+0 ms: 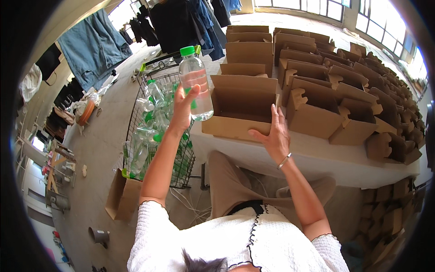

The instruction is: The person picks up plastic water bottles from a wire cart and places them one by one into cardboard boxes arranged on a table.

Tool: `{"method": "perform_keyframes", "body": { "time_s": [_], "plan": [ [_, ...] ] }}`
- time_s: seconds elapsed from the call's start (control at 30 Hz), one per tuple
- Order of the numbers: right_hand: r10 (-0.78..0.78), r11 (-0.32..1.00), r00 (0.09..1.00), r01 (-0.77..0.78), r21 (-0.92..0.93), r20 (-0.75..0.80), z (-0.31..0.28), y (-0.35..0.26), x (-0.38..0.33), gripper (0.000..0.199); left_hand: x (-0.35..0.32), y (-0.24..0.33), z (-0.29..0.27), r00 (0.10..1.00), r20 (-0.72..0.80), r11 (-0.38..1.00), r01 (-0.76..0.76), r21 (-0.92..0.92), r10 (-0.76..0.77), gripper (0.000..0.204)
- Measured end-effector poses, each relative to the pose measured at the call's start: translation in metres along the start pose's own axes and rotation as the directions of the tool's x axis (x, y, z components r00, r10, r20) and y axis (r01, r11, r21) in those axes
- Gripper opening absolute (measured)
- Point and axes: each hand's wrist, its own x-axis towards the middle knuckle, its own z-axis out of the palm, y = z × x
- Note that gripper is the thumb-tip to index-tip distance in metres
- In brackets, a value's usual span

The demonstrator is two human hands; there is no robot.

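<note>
My left hand (pixel 183 109) is wrapped round a clear bottle (pixel 195 86) with a green cap, held upright above the near left corner of the table. An open brown cardboard box (pixel 240 127) stands at the table's front edge, just right of the bottle. Against the right front corner of this box rests my right hand (pixel 275 138), its fingers stretched out and its thumb apart along the front wall. The box's inside is dark, and its floor is partly hidden by the front wall.
A black wire cart (pixel 192 165) with several green-capped clear bottles (pixel 156 120) stands left of the table (pixel 317 156). Rows of open cardboard boxes (pixel 317 106) cover the table's right and back. Another carton (pixel 122 197) sits on the floor by the cart. Clothes (pixel 95 47) hang behind.
</note>
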Motion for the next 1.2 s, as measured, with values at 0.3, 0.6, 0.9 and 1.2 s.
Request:
{"method": "perform_keyframes", "body": {
  "time_s": [0.3,0.6,0.9,1.2],
  "plan": [
    [0.000,1.000,1.000,0.000,0.023,0.004,0.002,0.003,-0.001,0.114,0.021,-0.008,0.037,0.977,0.207,0.986,-0.077,0.148,0.045,0.077],
    [0.002,1.000,1.000,-0.002,0.020,-0.008,0.001,0.002,-0.002,0.115,0.032,-0.018,0.061,0.871,0.491,0.693,-0.365,0.622,0.017,0.087],
    [-0.003,1.000,1.000,0.003,0.005,-0.016,-0.001,0.002,-0.002,0.116,0.036,-0.043,0.062,0.852,0.467,0.610,-0.244,0.754,-0.236,0.081],
    [0.016,1.000,1.000,-0.017,0.016,0.015,-0.004,0.001,-0.001,0.116,0.065,-0.079,0.055,0.631,0.605,0.476,-0.390,0.788,-0.485,0.085]
  ]
}}
